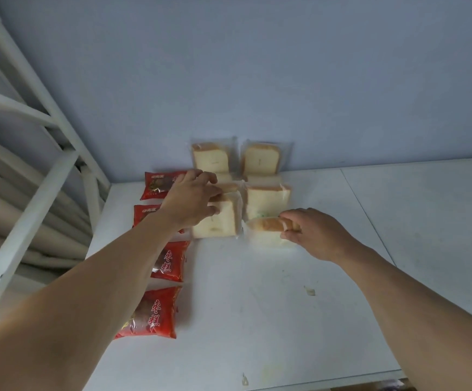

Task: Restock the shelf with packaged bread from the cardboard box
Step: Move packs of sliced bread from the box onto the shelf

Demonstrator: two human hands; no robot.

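This looks like a small shop or its stockroom, set up plainly. A white shelf [285, 320] runs along a bare pale blue wall [257, 66], and goods are lined up on it in rows the way stock is faced for sale: red packets [151, 313] printed with Chinese characters sit in a column down the left edge, and clear-wrapped sliced bread packs [261, 159] stand in two files beside them, the rearmost leaning on the wall. To the left, white metal racking [32, 179] with angled struts frames more shelving. The shelf surface is scuffed and lightly stained.
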